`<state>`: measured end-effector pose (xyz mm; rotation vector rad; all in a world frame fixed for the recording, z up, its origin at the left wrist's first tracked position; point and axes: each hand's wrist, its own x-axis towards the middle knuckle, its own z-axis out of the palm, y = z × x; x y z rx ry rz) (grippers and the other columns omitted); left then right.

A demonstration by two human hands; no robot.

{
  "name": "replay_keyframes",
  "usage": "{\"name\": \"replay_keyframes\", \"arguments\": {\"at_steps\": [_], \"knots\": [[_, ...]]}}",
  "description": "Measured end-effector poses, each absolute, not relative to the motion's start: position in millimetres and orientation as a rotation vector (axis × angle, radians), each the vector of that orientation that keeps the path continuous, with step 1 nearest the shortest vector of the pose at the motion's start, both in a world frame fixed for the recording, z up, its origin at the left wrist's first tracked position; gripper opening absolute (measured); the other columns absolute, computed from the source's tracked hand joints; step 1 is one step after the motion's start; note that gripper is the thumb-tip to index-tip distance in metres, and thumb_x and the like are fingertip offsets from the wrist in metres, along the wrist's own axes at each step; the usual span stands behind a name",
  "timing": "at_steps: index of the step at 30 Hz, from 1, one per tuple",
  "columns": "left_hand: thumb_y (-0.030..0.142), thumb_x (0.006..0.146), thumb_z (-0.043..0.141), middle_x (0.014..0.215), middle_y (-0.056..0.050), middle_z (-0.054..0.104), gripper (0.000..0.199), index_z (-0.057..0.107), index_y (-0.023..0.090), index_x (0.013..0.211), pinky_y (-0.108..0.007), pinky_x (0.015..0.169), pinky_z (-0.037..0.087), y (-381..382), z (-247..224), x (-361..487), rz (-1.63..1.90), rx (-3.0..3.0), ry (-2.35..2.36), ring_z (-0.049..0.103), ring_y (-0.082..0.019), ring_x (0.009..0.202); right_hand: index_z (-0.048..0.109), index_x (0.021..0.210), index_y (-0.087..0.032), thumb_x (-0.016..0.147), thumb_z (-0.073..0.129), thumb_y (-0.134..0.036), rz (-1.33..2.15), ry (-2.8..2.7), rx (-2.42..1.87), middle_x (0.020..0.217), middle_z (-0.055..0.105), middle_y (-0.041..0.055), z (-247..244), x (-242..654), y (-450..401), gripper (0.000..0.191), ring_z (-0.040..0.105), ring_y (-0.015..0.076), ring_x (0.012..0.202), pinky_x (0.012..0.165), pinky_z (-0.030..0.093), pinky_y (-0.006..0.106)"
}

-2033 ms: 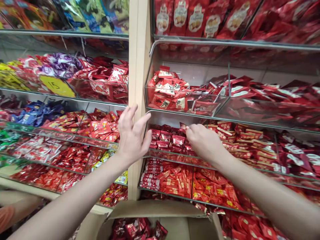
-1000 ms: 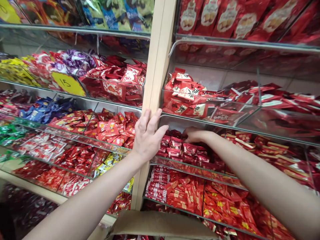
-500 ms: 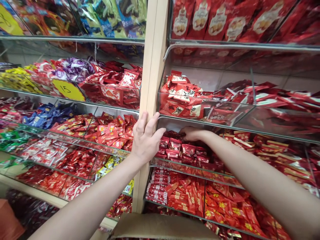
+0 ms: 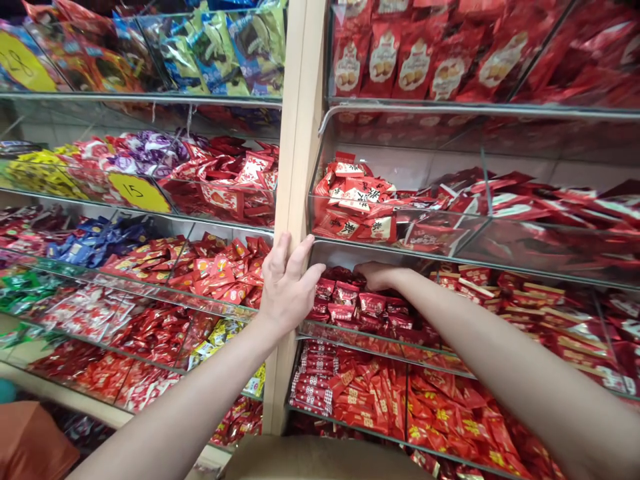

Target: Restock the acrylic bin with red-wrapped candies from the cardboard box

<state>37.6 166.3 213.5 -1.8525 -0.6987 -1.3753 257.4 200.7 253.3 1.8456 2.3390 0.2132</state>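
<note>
My left hand (image 4: 289, 283) rests against the pale wooden post (image 4: 299, 133) between two shelf units, its fingers spread and holding nothing. My right hand (image 4: 376, 275) reaches into a bin of dark red wrapped candies (image 4: 345, 293) on the right-hand unit, under the shelf above. Its fingertips are hidden among the candies at the back of the bin, so I cannot see whether they grip any. A clear plastic front (image 4: 370, 337) runs along the bin, below my right forearm.
Red packets with black lettering (image 4: 357, 193) fill the shelf above. Below lie red candy packets (image 4: 370, 390). A brown cardboard piece (image 4: 325, 460) is at the bottom edge. Yellow price tags (image 4: 139, 192) mark the left unit, and an orange shape (image 4: 33, 440) shows at lower left.
The view has tilted up slightly, so the shelves sit lower in the picture. My left hand stays on the post and my right hand stays in the same bin.
</note>
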Motion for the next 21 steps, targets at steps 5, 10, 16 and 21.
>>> {"name": "replay_keyframes", "arguments": {"at_steps": [5,10,16,21], "knots": [[0.020,0.074,0.052,0.128,-0.001,0.042,0.017,0.060,0.028,0.086,-0.046,0.091,0.026,166.5,205.4,35.9,-1.321,-1.861,-0.713,0.014,-0.028,0.126,0.054,0.102,-0.017,0.058,0.058,-0.029,0.223,2.354,1.860,0.104,0.059,0.0103,252.1,262.3,206.3,0.046,0.055,0.0221,0.087,0.062,0.040,0.024],[0.020,0.074,0.052,0.128,-0.001,0.042,0.016,0.060,0.028,0.085,-0.046,0.091,0.026,168.7,202.5,36.0,-1.323,-1.841,-0.685,0.012,-0.028,0.127,0.057,0.098,-0.016,0.056,0.059,-0.031,0.193,2.331,1.883,0.100,0.061,0.0098,252.5,261.6,211.3,0.045,0.056,0.0223,0.083,0.060,0.040,0.024],[0.020,0.074,0.052,0.128,-0.002,0.043,0.016,0.060,0.028,0.085,-0.046,0.091,0.026,166.8,202.4,35.7,-1.314,-1.840,-0.688,0.012,-0.028,0.127,0.062,0.093,-0.014,0.056,0.060,-0.025,0.200,2.298,1.876,0.090,0.065,0.0100,254.3,257.6,202.8,0.039,0.058,0.0227,0.077,0.058,0.040,0.025],[0.020,0.074,0.052,0.127,-0.002,0.044,0.015,0.061,0.028,0.083,-0.046,0.091,0.026,167.4,201.2,35.0,-1.310,-1.836,-0.684,0.013,-0.029,0.126,0.061,0.096,-0.013,0.062,0.056,-0.024,0.210,2.301,1.894,0.093,0.064,0.0106,265.9,257.5,182.7,0.036,0.059,0.0217,0.079,0.062,0.042,0.024]]}}
